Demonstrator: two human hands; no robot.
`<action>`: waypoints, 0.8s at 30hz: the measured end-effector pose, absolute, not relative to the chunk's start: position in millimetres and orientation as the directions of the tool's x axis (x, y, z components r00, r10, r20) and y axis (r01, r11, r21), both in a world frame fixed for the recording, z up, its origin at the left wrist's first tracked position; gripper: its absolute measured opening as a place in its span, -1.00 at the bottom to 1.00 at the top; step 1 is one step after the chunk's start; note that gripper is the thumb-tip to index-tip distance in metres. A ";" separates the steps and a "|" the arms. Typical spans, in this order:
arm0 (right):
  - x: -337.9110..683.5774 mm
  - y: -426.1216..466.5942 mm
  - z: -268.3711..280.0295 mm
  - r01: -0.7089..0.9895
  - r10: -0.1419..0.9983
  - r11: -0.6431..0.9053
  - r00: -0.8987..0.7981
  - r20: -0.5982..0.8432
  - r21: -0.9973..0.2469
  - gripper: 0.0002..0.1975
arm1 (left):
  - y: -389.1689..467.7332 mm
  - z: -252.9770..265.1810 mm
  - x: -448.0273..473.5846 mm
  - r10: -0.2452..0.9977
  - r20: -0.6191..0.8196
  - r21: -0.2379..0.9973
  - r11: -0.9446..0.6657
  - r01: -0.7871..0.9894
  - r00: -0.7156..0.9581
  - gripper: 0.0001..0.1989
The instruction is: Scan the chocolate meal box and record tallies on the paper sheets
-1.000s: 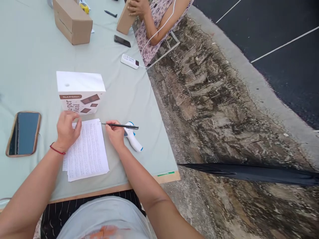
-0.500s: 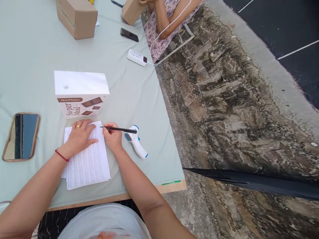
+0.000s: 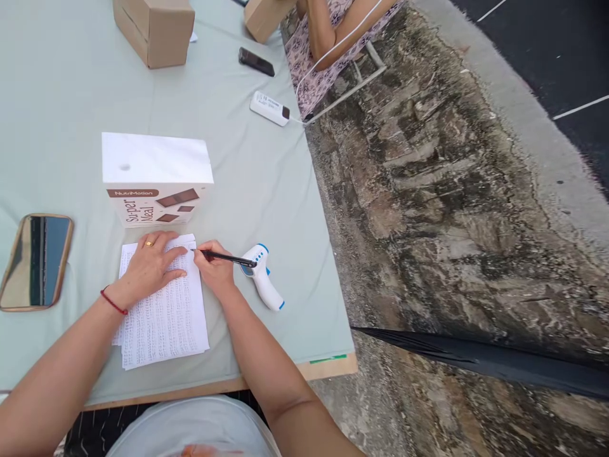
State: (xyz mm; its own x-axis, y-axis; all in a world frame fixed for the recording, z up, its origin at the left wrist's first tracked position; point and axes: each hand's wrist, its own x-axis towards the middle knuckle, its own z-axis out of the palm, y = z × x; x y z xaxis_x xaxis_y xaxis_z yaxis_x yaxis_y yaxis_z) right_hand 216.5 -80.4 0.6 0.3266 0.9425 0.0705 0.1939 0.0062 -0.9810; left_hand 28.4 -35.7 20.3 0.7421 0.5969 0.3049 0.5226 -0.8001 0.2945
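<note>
Sheets of paper [image 3: 166, 324] covered in rows of small writing lie on the cloth-covered table in front of me. My left hand [image 3: 155, 261] rests flat on their upper part, fingers spread. In my right hand [image 3: 215, 270] is a black pen [image 3: 228, 257], its tip at the upper right part of the top sheet and its back end pointing right. Just beyond the papers stands a white NutriMotion box [image 3: 157, 165]. To the right of my right hand lies a white and blue infrared thermometer [image 3: 264, 279], which the pen's end partly overlaps.
A phone [image 3: 37, 261] in a brown case lies at the left. Farther back are a cardboard box [image 3: 166, 35], a black phone [image 3: 255, 61] and a white device with a cable [image 3: 269, 108]. Another person's arm [image 3: 321, 32] is at the table's far right edge, near a second carton [image 3: 264, 19].
The pen's back end has dipped toward me, and its tip has shifted slightly down the page. My left hand stays on the papers. The whole view has shifted a little.
</note>
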 end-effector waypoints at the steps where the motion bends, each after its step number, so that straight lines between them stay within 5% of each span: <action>1: 216.0 -80.6 0.5 0.204 0.942 0.009 0.328 0.077 -0.979 -0.76 | -35.8 20.2 28.3 0.597 0.307 0.299 -0.800 0.521 0.741 -0.63; 24: 217.8 -82.4 2.3 0.228 0.951 0.029 0.293 0.097 -0.973 -0.81 | -36.4 22.4 29.5 0.635 0.208 0.330 -0.762 0.557 0.744 -0.64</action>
